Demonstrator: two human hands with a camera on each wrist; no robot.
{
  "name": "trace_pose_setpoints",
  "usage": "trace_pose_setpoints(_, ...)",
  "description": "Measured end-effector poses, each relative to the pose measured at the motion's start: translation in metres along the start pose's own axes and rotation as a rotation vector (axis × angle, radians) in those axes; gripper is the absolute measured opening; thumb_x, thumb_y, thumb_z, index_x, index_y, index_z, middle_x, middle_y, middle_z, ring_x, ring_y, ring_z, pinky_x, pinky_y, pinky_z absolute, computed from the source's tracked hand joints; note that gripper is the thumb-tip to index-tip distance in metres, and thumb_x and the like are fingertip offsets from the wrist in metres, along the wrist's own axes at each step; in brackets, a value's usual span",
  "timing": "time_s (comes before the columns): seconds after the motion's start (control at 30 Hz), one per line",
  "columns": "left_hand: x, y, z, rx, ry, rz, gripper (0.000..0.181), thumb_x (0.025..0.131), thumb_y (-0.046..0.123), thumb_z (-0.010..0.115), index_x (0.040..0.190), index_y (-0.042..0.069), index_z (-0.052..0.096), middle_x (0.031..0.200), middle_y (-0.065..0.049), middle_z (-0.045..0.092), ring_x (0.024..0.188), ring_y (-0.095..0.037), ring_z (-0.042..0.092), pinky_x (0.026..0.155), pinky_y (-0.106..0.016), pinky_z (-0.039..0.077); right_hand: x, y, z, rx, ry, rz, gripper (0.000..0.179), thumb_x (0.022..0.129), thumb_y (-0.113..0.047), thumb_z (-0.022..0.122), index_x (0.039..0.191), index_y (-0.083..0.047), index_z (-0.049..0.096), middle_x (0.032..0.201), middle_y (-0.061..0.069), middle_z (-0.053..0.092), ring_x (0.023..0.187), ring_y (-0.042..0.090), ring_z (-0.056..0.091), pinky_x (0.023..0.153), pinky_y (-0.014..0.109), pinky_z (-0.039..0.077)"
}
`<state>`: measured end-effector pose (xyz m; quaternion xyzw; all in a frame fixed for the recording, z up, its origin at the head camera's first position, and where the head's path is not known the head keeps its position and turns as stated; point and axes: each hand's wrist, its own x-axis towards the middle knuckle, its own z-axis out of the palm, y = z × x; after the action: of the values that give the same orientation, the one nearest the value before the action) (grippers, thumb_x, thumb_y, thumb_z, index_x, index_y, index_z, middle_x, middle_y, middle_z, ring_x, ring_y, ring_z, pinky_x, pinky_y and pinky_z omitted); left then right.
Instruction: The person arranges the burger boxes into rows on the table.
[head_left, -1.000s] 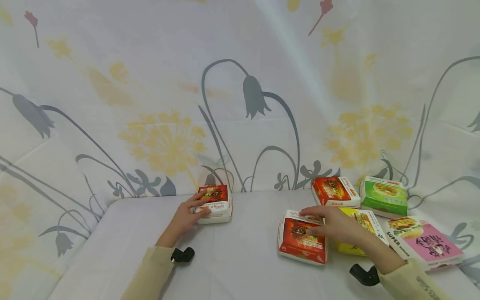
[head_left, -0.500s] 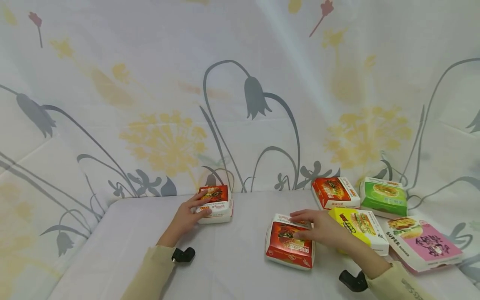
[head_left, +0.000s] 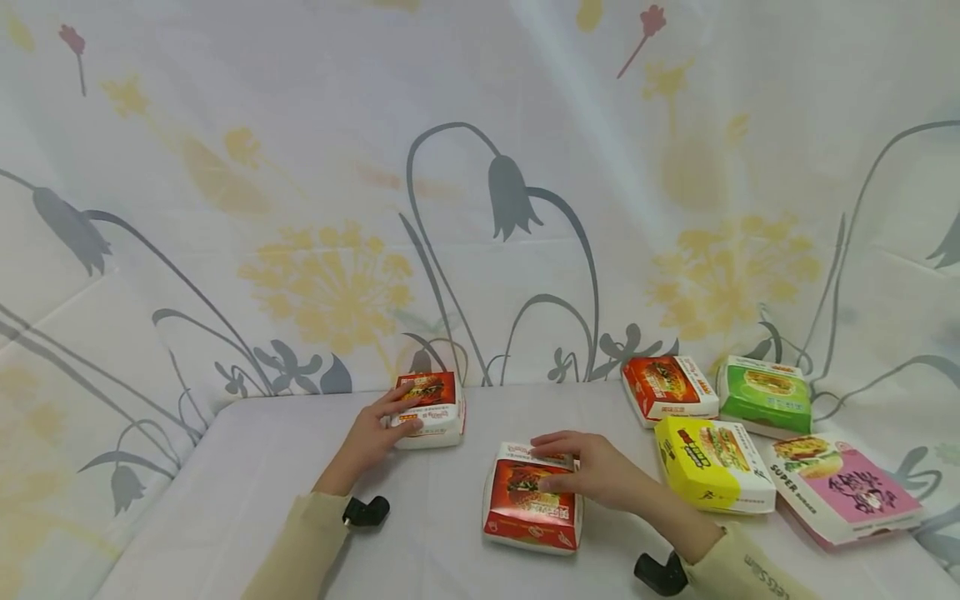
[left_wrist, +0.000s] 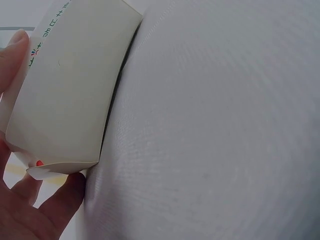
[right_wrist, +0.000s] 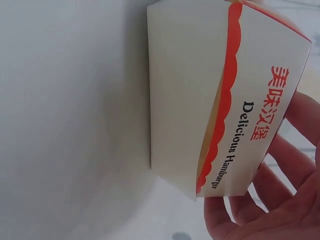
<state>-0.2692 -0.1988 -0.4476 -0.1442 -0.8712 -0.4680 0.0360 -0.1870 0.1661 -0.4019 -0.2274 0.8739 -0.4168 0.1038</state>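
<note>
Near the back of the table, my left hand (head_left: 367,435) grips a red and white hamburger box (head_left: 444,421) by its left side. The left wrist view shows that box's plain white side (left_wrist: 70,85), with the thumb at its upper edge and fingers around a corner. Closer to the front, my right hand (head_left: 606,477) holds a second red hamburger box (head_left: 527,500) from the right, thumb and fingers spread over its top and side. Its side panel (right_wrist: 240,115) reads "Delicious Hamburger" in the right wrist view, and its lower edge is close to the white cloth.
On the right lie a red box (head_left: 667,392), a green box (head_left: 765,396), a yellow box (head_left: 712,467) and a pink and white box (head_left: 847,492), close together. A flower-printed curtain (head_left: 450,292) stands behind the white-covered table (head_left: 420,533).
My right hand has moved left and slightly toward the front with its red hamburger box, away from the yellow box. The left hand and its box have stayed in place.
</note>
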Motion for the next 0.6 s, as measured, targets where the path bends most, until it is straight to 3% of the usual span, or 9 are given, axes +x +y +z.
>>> trace_pose_setpoints(0.27,0.0,0.001,0.003,-0.004,-0.011,-0.025,0.048,0.09,0.027,0.076,0.133,0.01,0.066,0.156,0.001,0.04,0.148,-0.033,0.021,0.115,-0.06,0.02,0.021,-0.016,0.03,0.05,-0.047,-0.064,0.039,0.087,-0.031,0.079,0.121,-0.014,0.073,0.134,0.003,0.061,0.129,0.034,0.05,0.1,0.057,0.044)
trace_pose_setpoints(0.6,-0.001,0.0,0.0,0.014,0.008,0.023,0.048,0.089,0.025,0.077,0.132,0.007,0.065,0.155,-0.003,0.042,0.147,-0.034,0.025,0.114,-0.059,0.023,0.048,-0.038,0.06,0.051,-0.093,-0.078,0.04,0.086,-0.033,0.078,0.122,-0.017,0.073,0.131,-0.002,0.063,0.127,0.026,0.052,0.1,0.052,0.045)
